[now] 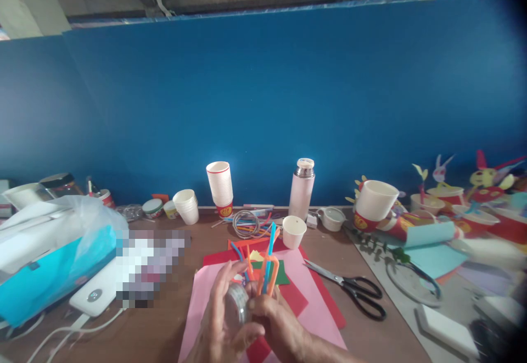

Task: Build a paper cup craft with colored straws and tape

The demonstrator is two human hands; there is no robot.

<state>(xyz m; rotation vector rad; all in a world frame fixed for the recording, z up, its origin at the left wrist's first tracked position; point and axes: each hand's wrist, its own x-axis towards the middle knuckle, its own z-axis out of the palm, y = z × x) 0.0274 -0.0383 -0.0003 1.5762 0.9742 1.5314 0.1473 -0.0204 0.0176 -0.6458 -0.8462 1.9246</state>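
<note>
My left hand (215, 319) is curved around a roll of clear tape (236, 305), with the thumb below it. Against its right side, my right hand (278, 319) is closed on a bundle of blue and orange drinking straws (269, 267), whose bent ends point upward. Both hands are over pink paper (201, 291) with red sheets (325, 291) and a green piece (282, 273) on and around it. Just beyond the straws stands a small white paper cup (294, 233). The lower ends of the straws are hidden by my fingers.
Black-handled scissors (349, 289) lie to the right of the paper. Stacked cups (219, 184) and a pink thermos (302, 190) stand by the blue partition (255, 94). A white power bank (94, 295) with a cable lies left. Paper cup crafts (480, 217) crowd the far right.
</note>
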